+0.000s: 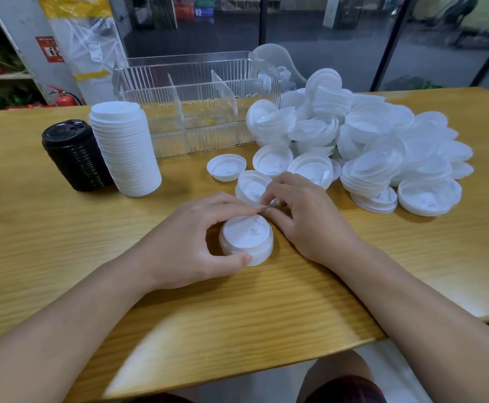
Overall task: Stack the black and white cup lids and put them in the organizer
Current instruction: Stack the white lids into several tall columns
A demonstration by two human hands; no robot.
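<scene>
A short stack of white lids sits on the wooden table in front of me. My left hand curls round it, thumb at the front rim and fingers at the back. My right hand pinches the rim of a tilted white lid just behind that stack. A big loose heap of white lids covers the right side. A tall white lid stack and a black lid stack stand at the left. The clear organizer stands behind them; its left and middle compartments look empty.
Loose upturned white lids lie between the organizer and my hands. The table's front edge is close to my body. Glass walls and shelves stand behind the table, with a fire extinguisher at the far left.
</scene>
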